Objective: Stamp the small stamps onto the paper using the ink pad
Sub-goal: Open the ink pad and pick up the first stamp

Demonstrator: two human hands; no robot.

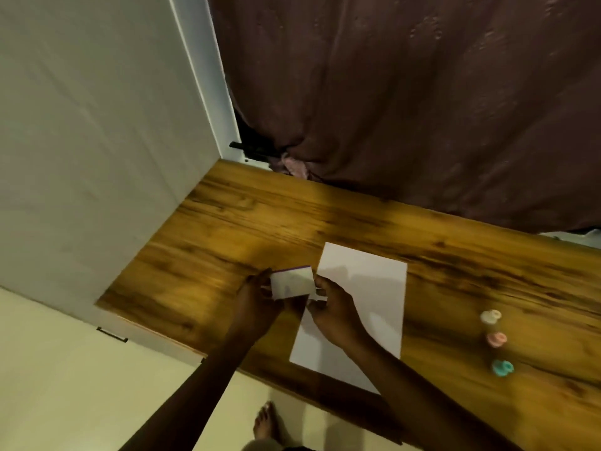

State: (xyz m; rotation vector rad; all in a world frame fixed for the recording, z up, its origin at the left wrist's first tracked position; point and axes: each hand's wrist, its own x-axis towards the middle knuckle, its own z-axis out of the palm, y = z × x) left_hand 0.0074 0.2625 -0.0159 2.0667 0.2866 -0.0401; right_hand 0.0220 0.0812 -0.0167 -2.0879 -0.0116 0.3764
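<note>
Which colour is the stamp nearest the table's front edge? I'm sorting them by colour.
Teal: the nearest stamp, last in the row right of the paper, seen in the head view.

Ink pad [291, 283]: small white rectangular case, purple line along far edge, blurred, held above table between both hands, by paper's left edge
Paper [364, 307]: white blank sheet, flat on wooden table, tilted slightly
Three small stamps right of paper, well apart from it, in row: white [491, 317] farthest, pink [496, 339] middle, teal [502, 367] nearest
</note>
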